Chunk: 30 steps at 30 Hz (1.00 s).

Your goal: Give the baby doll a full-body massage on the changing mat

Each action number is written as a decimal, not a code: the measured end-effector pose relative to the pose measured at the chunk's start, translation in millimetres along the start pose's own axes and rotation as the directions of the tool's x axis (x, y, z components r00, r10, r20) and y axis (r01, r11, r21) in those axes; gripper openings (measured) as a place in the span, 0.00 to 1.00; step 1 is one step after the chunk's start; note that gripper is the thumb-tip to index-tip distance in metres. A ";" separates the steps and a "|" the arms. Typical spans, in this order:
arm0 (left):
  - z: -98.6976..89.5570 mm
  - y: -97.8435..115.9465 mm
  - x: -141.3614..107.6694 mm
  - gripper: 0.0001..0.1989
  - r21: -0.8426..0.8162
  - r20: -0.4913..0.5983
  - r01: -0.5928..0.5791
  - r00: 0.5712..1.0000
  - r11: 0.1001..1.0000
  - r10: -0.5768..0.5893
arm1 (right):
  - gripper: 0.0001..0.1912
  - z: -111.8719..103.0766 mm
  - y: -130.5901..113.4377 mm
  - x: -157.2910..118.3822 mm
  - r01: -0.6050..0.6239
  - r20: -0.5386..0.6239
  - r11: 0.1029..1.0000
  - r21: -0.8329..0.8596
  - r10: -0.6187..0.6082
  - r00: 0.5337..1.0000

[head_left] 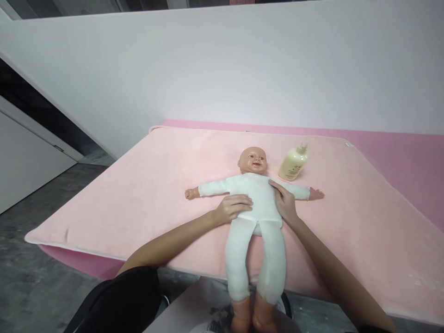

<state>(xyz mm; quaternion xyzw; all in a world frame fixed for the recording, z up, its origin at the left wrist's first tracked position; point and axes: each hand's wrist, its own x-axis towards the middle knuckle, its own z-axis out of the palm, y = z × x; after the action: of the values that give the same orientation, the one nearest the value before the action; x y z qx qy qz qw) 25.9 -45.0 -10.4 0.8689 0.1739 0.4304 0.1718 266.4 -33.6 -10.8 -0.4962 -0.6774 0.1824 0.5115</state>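
1. Head view, your left hand (233, 207): it lies palm down on the belly of the baby doll in a white soft-cloth suit (257, 203), fingers slightly curled and spread across the cloth. It grasps nothing; it only presses on the torso from the doll's side nearer the left edge of the pink padded mat (138, 185).
2. Head view, your right hand (283, 202): it rests flat against the other flank of the doll, fingers straight and pointing towards the doll's armpit. It is likewise open, touching the cloth without closing round it.
3. The doll lies on its back near the middle of the mat, head towards the far edge, arms stretched out to both sides, legs running over the near edge so that the bare feet hang past it.
4. A cream plastic lotion bottle with a pump top (293, 163) lies tilted on the mat just beside the doll's head, on the right, apart from your right hand.
5. The mat covers a darker pink table top (409, 157), which shows along the far and right edges. A white wall stands behind.
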 end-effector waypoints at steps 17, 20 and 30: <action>-10.1 7.8 19.1 0.34 0.275 0.271 0.216 0.918 0.937 -0.291 | 0.22 3.8 -35.9 -8.5 0.370 0.494 0.907 -0.202 -0.232 0.838; -8.4 8.8 20.3 0.37 0.317 0.245 0.295 0.893 0.901 -0.378 | 0.26 4.9 -30.8 -4.8 0.260 0.477 0.919 -0.298 -0.093 0.874; -7.9 -7.3 12.1 0.30 0.346 0.001 0.405 0.902 0.846 -0.432 | 0.29 4.6 -12.2 0.2 0.080 0.244 0.956 -0.282 -0.009 0.970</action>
<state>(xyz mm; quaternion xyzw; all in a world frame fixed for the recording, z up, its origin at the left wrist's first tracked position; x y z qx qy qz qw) 25.3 -31.9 -0.8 0.8427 0.4232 0.3118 0.1166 256.4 -37.7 -3.4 -0.5246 -0.7647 0.1283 0.3515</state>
